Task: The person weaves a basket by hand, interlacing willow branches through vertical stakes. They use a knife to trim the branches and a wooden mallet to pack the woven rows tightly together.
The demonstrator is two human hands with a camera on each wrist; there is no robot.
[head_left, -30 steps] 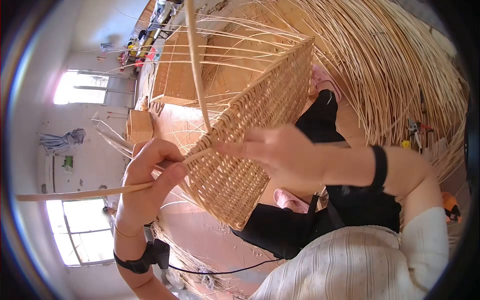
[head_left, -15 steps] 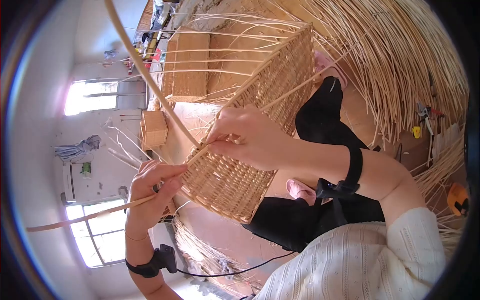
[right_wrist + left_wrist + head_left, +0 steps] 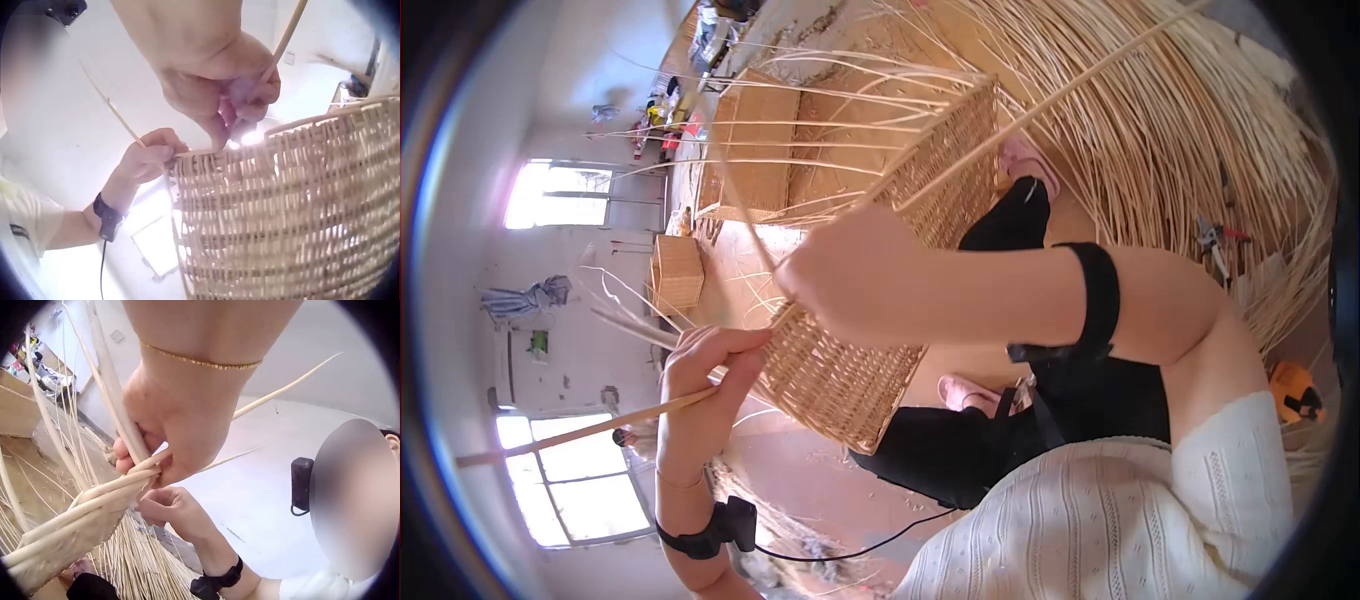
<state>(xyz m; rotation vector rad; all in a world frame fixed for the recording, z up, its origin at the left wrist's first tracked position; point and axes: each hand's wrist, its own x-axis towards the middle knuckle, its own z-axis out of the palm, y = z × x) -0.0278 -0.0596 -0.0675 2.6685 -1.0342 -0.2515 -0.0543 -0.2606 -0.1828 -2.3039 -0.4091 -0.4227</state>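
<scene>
A half-woven wicker basket (image 3: 850,370) lies tilted on my lap, loose stakes fanning from its rim. My left hand (image 3: 735,360) pinches a thick cane rod (image 3: 580,430) at the basket's near corner; the rod runs off to the lower left. Over the rim, my right hand (image 3: 800,285) grips a thin weaving rod (image 3: 1040,100) that slants up to the right. The left wrist view has the left hand (image 3: 153,465) curled round rods at the rim (image 3: 69,531). In the right wrist view the right hand (image 3: 240,109) pinches the rod (image 3: 287,37) just above the woven wall (image 3: 294,212).
A big bundle of willow rods (image 3: 1200,130) fans across the upper right, with pruners (image 3: 1215,240) beside it. A small woven box (image 3: 677,270) and a larger one (image 3: 750,150) stand on the floor beyond. My black trousers and pink slipper (image 3: 965,395) are under the basket.
The right hand has swung its long rod from up-left across to up-right and moved lower over the rim. The left hand keeps its hold on the thick rod.
</scene>
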